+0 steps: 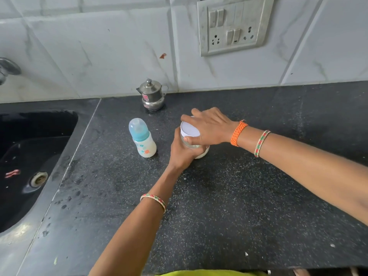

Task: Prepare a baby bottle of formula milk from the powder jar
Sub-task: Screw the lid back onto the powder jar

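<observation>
black counter (239, 196), upright powder jar (201, 153), both hands gripping

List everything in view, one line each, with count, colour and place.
powder jar: one, clear with white lid, mid-counter, held by both hands
baby bottle: one, milky white with blue collar and clear cap, upright left of jar
steel pot: one, silver, lidded, against back wall
counter: one, black speckled
sink: one, black, far left
tap: one, metal, partly visible at left edge
switchboard: one, grey-white, on tiled wall
left hand: one, wrapped around jar body
right hand: one, on jar lid, orange band at wrist
</observation>
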Demonstrator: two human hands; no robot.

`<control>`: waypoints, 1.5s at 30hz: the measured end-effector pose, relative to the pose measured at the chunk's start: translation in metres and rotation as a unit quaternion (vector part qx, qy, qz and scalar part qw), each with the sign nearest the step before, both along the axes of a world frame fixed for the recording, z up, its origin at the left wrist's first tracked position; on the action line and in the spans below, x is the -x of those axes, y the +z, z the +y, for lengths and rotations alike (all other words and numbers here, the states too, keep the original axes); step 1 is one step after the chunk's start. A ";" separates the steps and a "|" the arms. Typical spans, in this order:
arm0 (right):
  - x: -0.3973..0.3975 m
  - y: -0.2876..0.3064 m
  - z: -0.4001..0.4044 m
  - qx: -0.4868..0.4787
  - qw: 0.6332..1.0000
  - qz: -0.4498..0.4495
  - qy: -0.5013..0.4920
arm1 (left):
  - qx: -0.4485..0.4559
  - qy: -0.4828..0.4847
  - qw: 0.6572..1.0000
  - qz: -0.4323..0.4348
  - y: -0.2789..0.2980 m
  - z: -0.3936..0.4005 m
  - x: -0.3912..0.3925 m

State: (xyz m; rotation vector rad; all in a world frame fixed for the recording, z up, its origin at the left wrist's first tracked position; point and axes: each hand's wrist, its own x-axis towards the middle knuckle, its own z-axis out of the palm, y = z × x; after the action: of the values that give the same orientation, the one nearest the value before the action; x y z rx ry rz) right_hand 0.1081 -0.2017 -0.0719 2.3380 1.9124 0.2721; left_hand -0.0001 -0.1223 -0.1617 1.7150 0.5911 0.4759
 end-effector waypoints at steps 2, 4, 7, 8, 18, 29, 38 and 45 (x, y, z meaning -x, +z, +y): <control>0.005 0.001 0.001 -0.008 0.999 -0.005 -0.031 | 0.004 0.022 1.000 0.000 0.004 -0.005 0.000; 0.010 0.001 0.001 -0.010 0.998 -0.014 -0.058 | -0.002 0.033 0.999 -0.001 0.007 -0.009 0.002; 0.012 0.002 0.000 -0.008 0.996 -0.002 -0.090 | -0.008 0.025 1.000 0.008 0.012 -0.010 0.004; 0.012 0.001 -0.001 -0.005 0.995 0.018 -0.096 | -0.008 0.012 1.000 0.010 0.013 -0.009 0.006; 0.026 -0.045 -0.034 -0.170 0.828 0.512 -0.156 | 0.071 -0.076 0.994 0.038 -0.009 0.021 0.053; 0.046 -0.101 0.001 -0.408 0.762 0.400 -0.305 | 0.082 0.006 0.996 0.026 0.006 0.028 0.034; -0.067 -0.078 0.094 -0.414 0.764 0.385 -0.310 | 0.092 0.104 0.990 -0.035 0.029 0.069 -0.055; -0.104 -0.088 0.114 -0.328 0.796 0.387 -0.329 | 0.063 0.069 0.994 -0.054 0.044 0.074 -0.087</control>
State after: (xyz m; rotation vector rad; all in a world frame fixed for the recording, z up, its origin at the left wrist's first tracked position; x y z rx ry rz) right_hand 0.2121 -0.0876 -0.1601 3.8699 1.0624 -0.1667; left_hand 0.0873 -0.0485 -0.1174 1.5239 0.6501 0.6132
